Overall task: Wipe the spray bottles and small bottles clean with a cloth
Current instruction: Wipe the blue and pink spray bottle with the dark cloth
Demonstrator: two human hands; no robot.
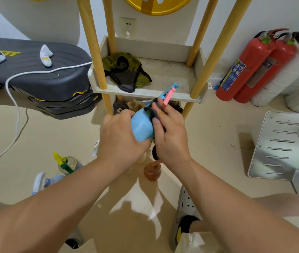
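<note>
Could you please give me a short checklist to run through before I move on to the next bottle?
1. Left hand has a firm grip on the blue bottle: ok, its fingers wrap the body.
2. Cloth in the right hand: ok, pressed at the bottle's neck.
3. Pink trigger not squeezed: cannot tell, fingertips lie close to its base.
4. Nozzle aimed away from you: ok, it points toward the shelf.
5. Blue bottle wiped all round: cannot tell, its far side is hidden.
6. Next bottles at hand: ok, the yellow sprayer and brown bottle stand on the floor below.
</note>
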